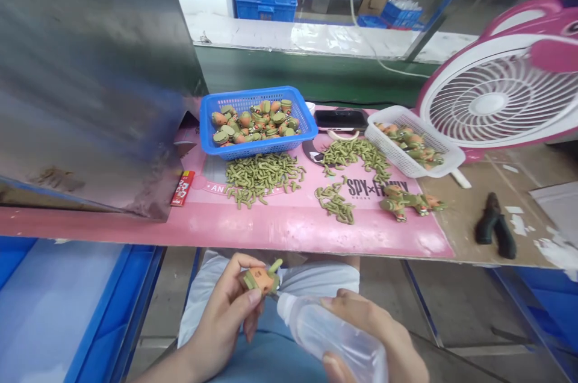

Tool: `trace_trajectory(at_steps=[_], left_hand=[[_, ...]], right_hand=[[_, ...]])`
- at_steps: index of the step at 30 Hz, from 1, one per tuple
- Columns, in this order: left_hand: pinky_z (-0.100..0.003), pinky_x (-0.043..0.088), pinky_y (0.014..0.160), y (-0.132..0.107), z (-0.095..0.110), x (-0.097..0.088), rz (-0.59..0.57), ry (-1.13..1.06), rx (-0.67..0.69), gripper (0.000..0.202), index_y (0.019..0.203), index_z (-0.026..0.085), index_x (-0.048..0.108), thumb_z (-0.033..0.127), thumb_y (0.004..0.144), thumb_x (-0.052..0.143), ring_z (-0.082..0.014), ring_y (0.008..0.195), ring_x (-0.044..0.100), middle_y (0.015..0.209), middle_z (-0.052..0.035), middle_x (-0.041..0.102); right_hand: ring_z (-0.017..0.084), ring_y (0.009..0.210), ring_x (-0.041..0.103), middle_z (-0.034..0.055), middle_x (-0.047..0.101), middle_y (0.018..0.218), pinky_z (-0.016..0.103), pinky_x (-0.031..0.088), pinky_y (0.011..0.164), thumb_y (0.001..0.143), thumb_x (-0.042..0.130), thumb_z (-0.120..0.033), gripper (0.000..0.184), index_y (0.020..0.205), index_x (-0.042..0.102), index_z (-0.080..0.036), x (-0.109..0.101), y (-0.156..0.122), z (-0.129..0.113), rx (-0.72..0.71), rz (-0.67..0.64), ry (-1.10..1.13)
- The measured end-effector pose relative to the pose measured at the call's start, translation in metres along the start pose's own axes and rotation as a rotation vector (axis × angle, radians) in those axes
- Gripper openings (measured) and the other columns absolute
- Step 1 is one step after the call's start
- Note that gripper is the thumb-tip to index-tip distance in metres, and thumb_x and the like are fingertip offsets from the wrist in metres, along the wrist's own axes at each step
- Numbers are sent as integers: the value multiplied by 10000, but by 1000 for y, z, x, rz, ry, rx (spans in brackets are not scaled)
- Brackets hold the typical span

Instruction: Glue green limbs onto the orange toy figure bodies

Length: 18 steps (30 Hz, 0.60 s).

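Observation:
Below the table edge, over my lap, my left hand [226, 317] pinches a small orange and green toy figure [262, 277] with a green limb sticking up. My right hand [374, 329] is wrapped round a clear plastic squeeze bottle [329, 335], whose nozzle touches the figure. On the pink mat [280, 220] lie heaps of green toy limbs [262, 175] and a few assembled figures [406, 199]. A blue basket [257, 121] holds several toy bodies. A white basket [413, 139] holds more figures.
A large grey metal sheet [90, 70] stands at the left. A pink and white fan [501, 94] stands at the right, black pliers [494, 226] in front of it. A phone [341, 119] lies behind the mat. Blue crates [81, 311] sit under the table.

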State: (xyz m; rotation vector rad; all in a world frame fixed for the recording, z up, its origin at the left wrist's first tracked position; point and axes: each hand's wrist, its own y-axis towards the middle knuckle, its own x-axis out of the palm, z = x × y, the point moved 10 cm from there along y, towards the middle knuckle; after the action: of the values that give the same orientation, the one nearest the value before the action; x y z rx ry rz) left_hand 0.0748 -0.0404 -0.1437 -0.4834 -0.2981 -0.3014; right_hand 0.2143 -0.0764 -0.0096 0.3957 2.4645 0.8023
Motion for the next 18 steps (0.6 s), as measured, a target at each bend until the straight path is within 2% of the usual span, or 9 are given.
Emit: trace_trajectory(at_steps=[3, 6, 9, 11, 13, 16, 18], left_hand=[[-118, 292, 336, -1, 6, -2, 64, 20, 7, 342, 889, 220, 516, 478, 696, 631, -34, 325, 363, 452, 106, 460], [-120, 297, 337, -2, 8, -1, 115, 0, -8, 370, 861, 212, 526, 481, 653, 671, -33, 328, 361, 447, 106, 467], [-120, 293, 333, -2, 7, 1, 145, -58, -56, 378, 826, 204, 540, 471, 614, 704, -27, 328, 342, 446, 98, 479], [-116, 287, 325, -1, 6, 1, 174, -129, -102, 357, 803, 203, 552, 447, 601, 718, -19, 329, 312, 458, 87, 497], [-109, 285, 320, 1, 8, -4, 216, -207, -130, 310, 764, 199, 566, 404, 598, 727, -13, 336, 294, 476, 74, 514], [-97, 306, 327, 6, 16, -16, 284, -301, -112, 252, 698, 191, 582, 330, 575, 752, -12, 347, 309, 479, 63, 514], [-91, 310, 321, 9, 21, -25, 316, -334, -92, 231, 683, 185, 596, 295, 560, 757, -9, 343, 313, 478, 60, 507]], right_hand=[[169, 423, 560, 24, 581, 537, 250, 444, 395, 843, 464, -321, 178, 938, 520, -181, 1, 7, -3, -47, -13, -10], [149, 426, 567, 24, 594, 555, 231, 464, 414, 844, 464, -337, 184, 901, 535, -177, -1, 6, 1, -28, 4, 20], [155, 495, 594, 33, 618, 638, 230, 480, 453, 791, 552, -341, 227, 949, 557, -179, -8, -3, 13, 24, 49, 62], [168, 549, 599, 38, 626, 700, 241, 475, 469, 752, 599, -369, 277, 968, 572, -196, -6, -11, 32, 170, 46, 148], [148, 508, 552, 17, 606, 671, 234, 429, 435, 731, 605, -443, 293, 912, 598, -212, -1, -19, 55, 373, 59, 307], [115, 448, 478, -19, 559, 580, 227, 377, 431, 697, 615, -501, 334, 849, 608, -203, 3, -33, 89, 658, 181, 544], [125, 488, 519, -10, 590, 613, 243, 410, 487, 662, 653, -466, 337, 848, 588, -193, 2, -42, 112, 804, 267, 638]])
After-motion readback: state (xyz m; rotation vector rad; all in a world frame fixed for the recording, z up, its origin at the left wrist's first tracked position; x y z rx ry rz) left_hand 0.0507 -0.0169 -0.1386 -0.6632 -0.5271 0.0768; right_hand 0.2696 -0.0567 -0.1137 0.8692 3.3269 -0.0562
